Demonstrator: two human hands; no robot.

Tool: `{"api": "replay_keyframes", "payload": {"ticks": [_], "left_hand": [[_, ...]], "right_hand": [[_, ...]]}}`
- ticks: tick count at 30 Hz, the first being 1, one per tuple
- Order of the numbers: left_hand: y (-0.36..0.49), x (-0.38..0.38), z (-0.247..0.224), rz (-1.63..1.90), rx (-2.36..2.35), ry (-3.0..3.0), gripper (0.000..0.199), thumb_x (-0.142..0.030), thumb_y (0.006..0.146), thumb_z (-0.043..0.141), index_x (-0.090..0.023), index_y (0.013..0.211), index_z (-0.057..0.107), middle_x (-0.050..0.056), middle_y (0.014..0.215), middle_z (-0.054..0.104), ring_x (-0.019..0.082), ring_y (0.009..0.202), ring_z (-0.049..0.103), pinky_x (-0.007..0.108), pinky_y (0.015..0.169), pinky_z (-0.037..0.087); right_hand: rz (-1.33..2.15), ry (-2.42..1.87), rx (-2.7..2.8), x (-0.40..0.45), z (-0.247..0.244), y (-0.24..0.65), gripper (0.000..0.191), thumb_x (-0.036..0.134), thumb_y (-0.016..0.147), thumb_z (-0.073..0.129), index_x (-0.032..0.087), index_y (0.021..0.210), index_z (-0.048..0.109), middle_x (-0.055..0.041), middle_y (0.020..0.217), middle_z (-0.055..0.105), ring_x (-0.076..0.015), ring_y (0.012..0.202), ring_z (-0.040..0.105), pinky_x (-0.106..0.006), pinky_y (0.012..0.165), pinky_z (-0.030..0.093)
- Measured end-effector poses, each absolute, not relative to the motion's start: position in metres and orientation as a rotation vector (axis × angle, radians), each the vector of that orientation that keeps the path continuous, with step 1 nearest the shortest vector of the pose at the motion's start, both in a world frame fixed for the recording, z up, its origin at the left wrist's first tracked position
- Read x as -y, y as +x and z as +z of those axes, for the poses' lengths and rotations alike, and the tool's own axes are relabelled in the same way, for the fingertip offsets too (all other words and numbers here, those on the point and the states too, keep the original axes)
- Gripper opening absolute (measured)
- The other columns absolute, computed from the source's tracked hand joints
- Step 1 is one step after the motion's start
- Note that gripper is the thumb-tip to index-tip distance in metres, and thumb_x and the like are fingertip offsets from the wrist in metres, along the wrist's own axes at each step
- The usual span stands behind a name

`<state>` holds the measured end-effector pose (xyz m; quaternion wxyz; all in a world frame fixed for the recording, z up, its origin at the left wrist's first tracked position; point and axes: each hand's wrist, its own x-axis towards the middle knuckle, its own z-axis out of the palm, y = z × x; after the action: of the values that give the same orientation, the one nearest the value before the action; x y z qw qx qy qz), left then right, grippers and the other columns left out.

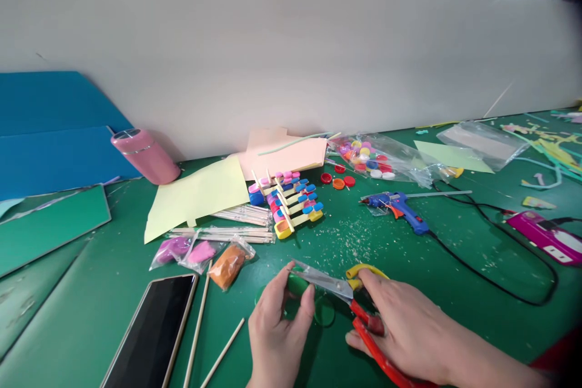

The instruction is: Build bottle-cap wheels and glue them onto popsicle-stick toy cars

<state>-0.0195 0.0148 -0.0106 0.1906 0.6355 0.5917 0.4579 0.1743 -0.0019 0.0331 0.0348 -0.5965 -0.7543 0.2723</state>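
Note:
My left hand (280, 327) pinches a small green round cap (296, 284) between thumb and fingers. In my right hand (404, 321) is a pair of scissors (334, 287) with a yellow loop and a red loop. Its blades reach left to the cap and the left fingertips; whether they touch the cap I cannot tell. Just right of my left thumb lies a green disc (324, 311) on the green table. Beyond the hands stands a model of wooden sticks and colourful caps (291, 201).
A phone (150, 330), thin sticks (198, 327) and bagged orange clay (228, 265) lie to the left. Rightward are a blue glue gun (398, 205), its black cord and a magenta power strip (548, 236). Red caps (338, 183) and a pink bottle (146, 156) are farther back.

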Motion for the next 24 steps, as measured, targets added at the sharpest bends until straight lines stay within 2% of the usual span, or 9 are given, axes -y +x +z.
{"api": "replay_keyframes", "payload": {"ticks": [3, 5, 8, 10, 13, 16, 24], "left_hand": [[-0.021, -0.014, -0.011, 1.334, -1.696, 1.955, 0.033, -0.027, 0.07, 0.063, -0.012, 0.099, 0.061, 0.009, 0.083, 0.071, 0.015, 0.057, 0.064, 0.022, 0.056, 0.053], [-0.02, -0.013, -0.011, 1.364, -1.676, 2.021, 0.033, -0.024, 0.07, 0.063, -0.013, 0.101, 0.06, 0.009, 0.084, 0.071, 0.016, 0.06, 0.065, 0.023, 0.059, 0.054], [-0.018, -0.011, -0.01, 1.365, -1.589, 1.947, 0.034, -0.022, 0.07, 0.064, -0.015, 0.103, 0.059, 0.008, 0.086, 0.071, 0.017, 0.065, 0.067, 0.025, 0.063, 0.055], [-0.016, -0.009, -0.008, 1.328, -1.484, 1.743, 0.034, -0.023, 0.072, 0.062, -0.016, 0.105, 0.057, 0.008, 0.089, 0.07, 0.018, 0.069, 0.068, 0.027, 0.065, 0.055], [-0.013, -0.009, -0.003, 1.286, -1.283, 1.352, 0.032, -0.025, 0.076, 0.057, -0.018, 0.108, 0.054, 0.007, 0.093, 0.069, 0.02, 0.074, 0.068, 0.028, 0.067, 0.056], [-0.011, -0.011, 0.001, 1.309, -1.194, 1.097, 0.033, -0.026, 0.074, 0.061, -0.019, 0.106, 0.054, 0.005, 0.091, 0.069, 0.018, 0.075, 0.068, 0.025, 0.068, 0.055], [-0.011, -0.014, -0.002, 1.374, -1.145, 1.038, 0.025, -0.022, 0.073, 0.063, -0.018, 0.095, 0.05, 0.007, 0.092, 0.066, 0.016, 0.087, 0.064, 0.024, 0.074, 0.052]], "right_hand": [[0.843, -1.839, 2.315, 0.003, 0.035, 0.175, 0.03, 0.05, 0.079, 0.048, 0.021, 0.084, 0.044, -0.0005, 0.065, 0.059, -0.0183, 0.055, 0.052, -0.027, 0.048, 0.025], [0.964, -1.831, 2.272, 0.003, 0.037, 0.174, 0.027, 0.048, 0.082, 0.044, 0.021, 0.08, 0.044, 0.0002, 0.062, 0.058, -0.0157, 0.052, 0.051, -0.026, 0.046, 0.024], [1.261, -1.744, 2.15, 0.002, 0.039, 0.173, 0.026, 0.046, 0.084, 0.042, 0.02, 0.077, 0.045, 0.0013, 0.065, 0.058, -0.0124, 0.052, 0.05, -0.022, 0.045, 0.028], [1.324, -1.71, 2.092, 0.001, 0.041, 0.174, 0.027, 0.047, 0.084, 0.043, 0.021, 0.078, 0.045, 0.0013, 0.068, 0.058, -0.012, 0.056, 0.05, -0.021, 0.047, 0.03], [1.206, -1.743, 2.099, 0.001, 0.043, 0.176, 0.028, 0.05, 0.083, 0.043, 0.021, 0.083, 0.044, 0.0019, 0.068, 0.056, -0.0131, 0.058, 0.05, -0.022, 0.05, 0.032], [1.029, -1.792, 2.183, 0.001, 0.042, 0.18, 0.032, 0.052, 0.079, 0.048, 0.022, 0.088, 0.042, 0.0022, 0.067, 0.056, -0.0152, 0.058, 0.05, -0.024, 0.052, 0.032], [0.887, -1.887, 2.245, 0.005, 0.035, 0.178, 0.032, 0.047, 0.073, 0.054, 0.022, 0.088, 0.042, -0.0018, 0.075, 0.057, -0.0199, 0.064, 0.054, -0.029, 0.056, 0.036]]}}
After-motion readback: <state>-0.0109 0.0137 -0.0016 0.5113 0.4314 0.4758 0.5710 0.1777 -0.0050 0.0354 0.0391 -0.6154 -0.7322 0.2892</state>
